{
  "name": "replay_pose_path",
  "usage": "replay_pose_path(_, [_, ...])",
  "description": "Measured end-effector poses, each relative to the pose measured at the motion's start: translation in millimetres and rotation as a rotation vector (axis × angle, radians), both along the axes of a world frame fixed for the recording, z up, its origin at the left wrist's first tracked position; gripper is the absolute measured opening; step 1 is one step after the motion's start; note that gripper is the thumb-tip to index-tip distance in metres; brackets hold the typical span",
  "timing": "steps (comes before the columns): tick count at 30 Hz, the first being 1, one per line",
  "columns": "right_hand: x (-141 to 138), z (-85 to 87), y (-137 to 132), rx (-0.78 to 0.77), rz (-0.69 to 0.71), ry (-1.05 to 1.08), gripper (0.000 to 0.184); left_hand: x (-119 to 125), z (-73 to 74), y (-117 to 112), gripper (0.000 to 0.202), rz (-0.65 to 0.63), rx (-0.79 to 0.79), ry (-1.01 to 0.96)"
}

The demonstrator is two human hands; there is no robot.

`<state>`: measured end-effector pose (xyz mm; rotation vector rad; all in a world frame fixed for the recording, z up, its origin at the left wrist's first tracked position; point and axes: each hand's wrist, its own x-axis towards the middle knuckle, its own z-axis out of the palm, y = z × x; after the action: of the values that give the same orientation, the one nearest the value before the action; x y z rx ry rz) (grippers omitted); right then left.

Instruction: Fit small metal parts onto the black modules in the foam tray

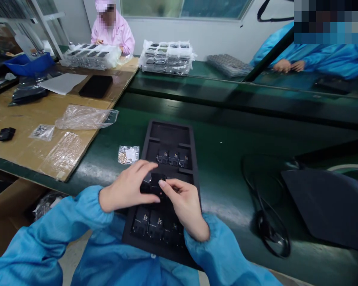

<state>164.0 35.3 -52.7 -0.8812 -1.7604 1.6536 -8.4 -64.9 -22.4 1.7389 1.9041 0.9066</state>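
Note:
A long black tray (193, 153) lies across the near edge of the green bench, its front end toward my body. Small black parts with gold-coloured contacts (173, 158) sit in a row in its upper section. More parts of that kind (156, 226) fill the section nearest me. Over the middle of the tray, my right hand (186, 200) pinches a small black square part (157, 182) between thumb and fingers. My left hand (128, 186) is beside it at the left, thumb and fingers spread apart around the part's left side.
A bag of small brass-coloured pieces (128, 155) lies left of the tray. Clear plastic (86, 117) lies on the brown board. At right are a black cable (268, 228) and a dark panel (325, 202). Stacked trays (167, 57) and co-workers (115, 33) are beyond.

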Motion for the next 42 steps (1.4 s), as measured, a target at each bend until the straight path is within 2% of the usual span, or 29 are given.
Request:
replay_pose_path(1, [0.8,-3.4,-3.8,-0.045,-0.009,0.004,0.03,4.8,-2.8,-5.5,0.08,-0.012,0.01,0.113])
replay_pose_path(3, [1.3,-10.7,-10.4,-0.104,-0.016,0.003,0.033,13.8,-8.8,-14.7,0.076,-0.02,-0.001,0.276])
replay_pose_path(7, [2.1,-19.2,-12.1,-0.09,0.023,-0.025,0.039,17.2,-18.0,-14.2,0.065,-0.016,-0.028,0.345])
replay_pose_path(10, [9.1,-17.9,0.3,0.007,-0.024,-0.015,0.043,0.3,-21.3,9.1,0.063,0.042,-0.027,0.348])
replay_pose_path(12, [16.6,-17.3,15.7,0.179,-0.137,-0.023,0.037,-17.8,-23.0,33.5,0.062,0.087,-0.023,0.391])
replay_pose_path(14, [24.3,-20.5,35.6,0.377,-0.26,-0.051,0.027,-36.9,-24.5,60.2,0.063,0.058,-0.04,0.424])
replay_pose_path(17, [33.8,-36.4,67.5,0.594,-0.401,-0.083,0.024,-59.3,-26.0,94.4,0.067,-0.02,-0.093,0.479])
replay_pose_path(19, [38.9,-52.9,84.9,0.625,-0.449,-0.092,0.027,-68.5,-26.5,108.8,0.067,-0.062,-0.154,0.529])
replay_pose_path(21, [43.1,-69.7,96.5,0.591,-0.464,-0.097,0.03,-74.2,-26.7,115.8,0.062,-0.094,-0.241,0.567])
replay_pose_path(25, [47.7,-88.9,104.3,0.53,-0.466,-0.099,0.031,-78.6,-26.3,115.8,0.059,-0.124,-0.332,0.59])
replay_pose_path(30, [47.6,-86.8,103.4,0.515,-0.434,-0.112,0.029,-72.8,-30.6,111.8,0.066,-0.112,-0.282,0.606])
replay_pose_path(33, [47.1,-86.5,103.2,0.507,-0.43,-0.115,0.03,-70.9,-34.4,113.3,0.06,-0.093,-0.309,0.614])
replay_pose_path(37, [47.0,-89.9,103.3,0.492,-0.429,-0.129,0.033,-74.3,-33.2,116.9,0.061,-0.13,-0.368,0.565])
replay_pose_path(40, [47.1,-91.0,103.3,0.481,-0.421,-0.143,0.038,-70.5,-25.4,105.1,0.065,-0.073,-0.268,0.511])
replay_pose_path(42, [46.8,-90.7,103.3,0.475,-0.413,-0.152,0.042,-59.7,-18.0,81.1,0.057,0.048,-0.138,0.454])
